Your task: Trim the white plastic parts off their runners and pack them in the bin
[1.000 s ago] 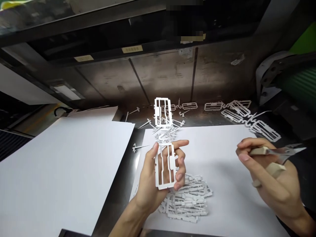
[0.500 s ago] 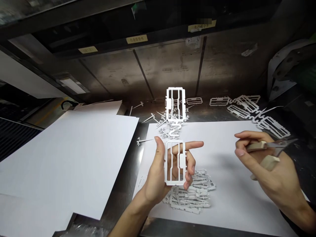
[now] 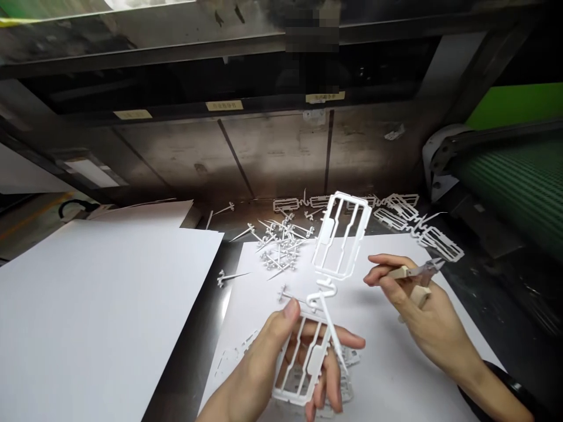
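Observation:
My left hand [image 3: 281, 357] holds a white plastic piece [image 3: 341, 234] made of two slotted rectangular frames joined by a curvy runner, with a thin spike pointing down toward my fingers. One frame lies across my palm and the other stands up beyond my thumb. To the right, my right hand [image 3: 422, 308] is closed around small nippers [image 3: 411, 278] with pale handles, their jaws pointing away to the upper right. Below my left hand, partly hidden by it, lies a pile of white frames [image 3: 345, 387] on a white sheet [image 3: 382, 357].
Cut runners [image 3: 284, 240] are scattered at the sheet's far edge. More joined frames [image 3: 440, 243] lie at the back right. Large white sheets [image 3: 109, 305] cover the left side. A metal panel [image 3: 281, 152] stands behind, and a green ribbed belt [image 3: 519, 170] is at the right.
The camera view has shifted. The held piece has tilted and turned, and its spike now shows. The nippers remain in my right hand, which appears nearer the held piece.

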`<move>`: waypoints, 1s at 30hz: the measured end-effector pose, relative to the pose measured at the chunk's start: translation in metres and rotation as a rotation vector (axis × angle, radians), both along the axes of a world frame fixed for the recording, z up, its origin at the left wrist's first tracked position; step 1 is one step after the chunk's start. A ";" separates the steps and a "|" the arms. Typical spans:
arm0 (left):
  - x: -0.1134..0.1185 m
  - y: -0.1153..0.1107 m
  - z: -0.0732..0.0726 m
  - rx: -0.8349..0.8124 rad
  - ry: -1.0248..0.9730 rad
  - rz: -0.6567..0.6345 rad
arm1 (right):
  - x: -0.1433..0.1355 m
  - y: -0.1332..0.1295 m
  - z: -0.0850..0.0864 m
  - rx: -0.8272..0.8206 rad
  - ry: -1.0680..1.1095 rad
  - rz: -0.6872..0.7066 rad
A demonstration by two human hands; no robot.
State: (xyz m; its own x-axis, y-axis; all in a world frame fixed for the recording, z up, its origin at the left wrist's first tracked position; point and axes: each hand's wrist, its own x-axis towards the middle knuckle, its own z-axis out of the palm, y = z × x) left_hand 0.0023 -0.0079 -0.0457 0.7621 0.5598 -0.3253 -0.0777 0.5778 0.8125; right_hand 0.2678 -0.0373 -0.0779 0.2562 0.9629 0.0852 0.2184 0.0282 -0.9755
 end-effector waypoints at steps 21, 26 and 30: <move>0.005 0.000 0.006 -0.036 0.057 -0.054 | 0.003 -0.004 0.005 0.118 0.020 0.059; 0.002 0.001 0.000 -0.012 0.027 -0.038 | 0.003 -0.005 0.002 0.106 0.043 0.057; 0.003 0.003 -0.003 0.063 -0.002 0.055 | 0.004 -0.006 0.001 0.115 0.081 0.104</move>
State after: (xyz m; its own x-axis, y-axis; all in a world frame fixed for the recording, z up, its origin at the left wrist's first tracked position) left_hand 0.0055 -0.0054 -0.0489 0.7301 0.6201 -0.2870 -0.1093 0.5205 0.8468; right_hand 0.2715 -0.0438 -0.0770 0.1663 0.9695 0.1798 0.1293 0.1593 -0.9787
